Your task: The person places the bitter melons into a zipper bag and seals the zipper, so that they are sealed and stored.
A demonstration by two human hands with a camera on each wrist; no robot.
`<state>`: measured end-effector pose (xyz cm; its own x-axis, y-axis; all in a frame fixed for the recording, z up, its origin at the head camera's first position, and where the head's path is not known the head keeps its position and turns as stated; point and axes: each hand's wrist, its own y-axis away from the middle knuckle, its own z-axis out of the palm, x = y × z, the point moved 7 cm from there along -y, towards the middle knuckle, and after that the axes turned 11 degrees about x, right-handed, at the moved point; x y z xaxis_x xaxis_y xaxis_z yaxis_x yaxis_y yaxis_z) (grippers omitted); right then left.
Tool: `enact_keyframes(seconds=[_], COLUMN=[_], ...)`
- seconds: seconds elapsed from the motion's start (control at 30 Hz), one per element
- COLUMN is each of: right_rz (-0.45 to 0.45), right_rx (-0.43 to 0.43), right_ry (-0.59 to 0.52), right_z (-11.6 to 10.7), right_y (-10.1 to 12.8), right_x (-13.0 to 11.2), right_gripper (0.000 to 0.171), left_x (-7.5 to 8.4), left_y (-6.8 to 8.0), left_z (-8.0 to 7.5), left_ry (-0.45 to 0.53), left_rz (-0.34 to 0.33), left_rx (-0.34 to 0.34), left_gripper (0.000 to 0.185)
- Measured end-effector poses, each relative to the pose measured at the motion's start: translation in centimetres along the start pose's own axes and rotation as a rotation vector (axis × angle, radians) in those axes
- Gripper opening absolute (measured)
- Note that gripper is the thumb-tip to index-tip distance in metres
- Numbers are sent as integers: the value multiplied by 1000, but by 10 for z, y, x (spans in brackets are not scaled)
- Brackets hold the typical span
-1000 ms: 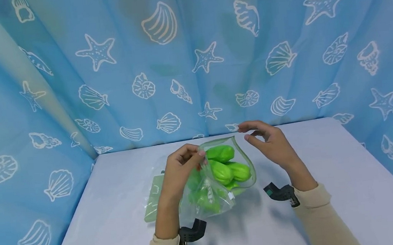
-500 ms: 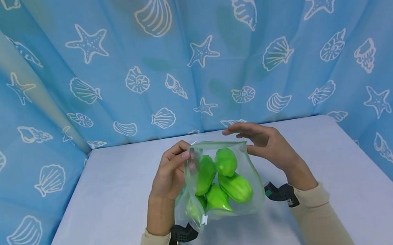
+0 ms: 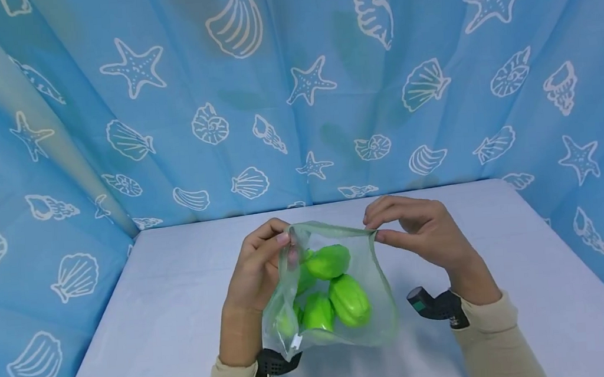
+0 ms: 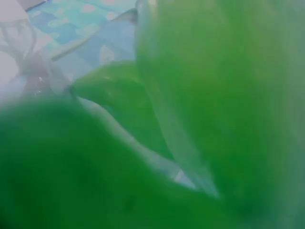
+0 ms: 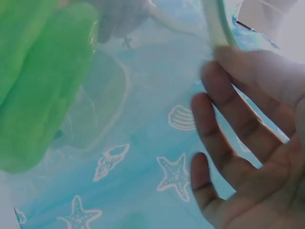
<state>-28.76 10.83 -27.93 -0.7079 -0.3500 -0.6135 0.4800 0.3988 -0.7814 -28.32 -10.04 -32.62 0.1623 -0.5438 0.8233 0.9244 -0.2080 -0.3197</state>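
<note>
Pinching the clear bag (image 3: 379, 304) by its top corners, I have my left hand (image 3: 257, 269) on one and my right hand (image 3: 423, 226) on the other. It is between them, top edge going across, and the green fruits (image 3: 350, 300) inside sit nearer my left hand.

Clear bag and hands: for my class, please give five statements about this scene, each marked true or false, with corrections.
1. The left hand and right hand both pinch the clear bag. True.
2. The clear bag is sealed shut. False: its mouth gapes open.
3. Several green objects lie inside the clear bag. True.
4. The right hand grips the clear bag at its bottom. False: the right hand pinches an upper corner.
5. White starfish and shell prints cover the blue curtain. True.
</note>
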Motion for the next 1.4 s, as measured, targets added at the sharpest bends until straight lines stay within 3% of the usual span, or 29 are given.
enact_keyframes(seconds=[0.3, 0.47, 0.57, 0.67, 0.8, 0.93, 1.07, 1.13, 1.2, 1.27, 1.4], right_rz=[-114, -47, -6, 18, 46, 63, 51, 44, 40, 43, 61], right_rx=[310, 545, 641, 702, 749, 769, 775, 772, 775, 785, 809], right_ry=[95, 318, 445, 484, 507, 541, 534, 545, 567, 593, 621], right_z=[-5, -12, -14, -14, -16, -18, -21, -22, -24, -27, -34], right_y=[-6, -3, -1, 0, 2, 3, 3, 3, 3, 4, 7], right_x=[-24, -37, -43, -45, -46, -45, -47, -47, -48, -48, -46], right_gripper=[16, 14, 14, 13, 12, 12, 12, 12, 12, 12, 12], left_x=[18, 36, 41, 38, 28, 23, 21, 23, 27, 33, 51], left_y=[8, 17, 24, 32, 42, 53, 59, 58, 55, 51, 45], left_z=[-3, 10, 24, 37, 50, 56, 59, 56, 51, 43, 25], left_ry=[-236, -446, -620, -857, -1153, -1286, -1358, -1400, -1440, -1466, -1465], left_rz=[65, 186, 214, 168, 48, -22, -5, 7, 20, 30, 158], left_rx=[50, -37, -108, -139, -157, -218, -293, -277, -213, -106, 113], left_gripper=[16, 28, 43, 60, 84, 93, 76, 63, 52, 45, 35])
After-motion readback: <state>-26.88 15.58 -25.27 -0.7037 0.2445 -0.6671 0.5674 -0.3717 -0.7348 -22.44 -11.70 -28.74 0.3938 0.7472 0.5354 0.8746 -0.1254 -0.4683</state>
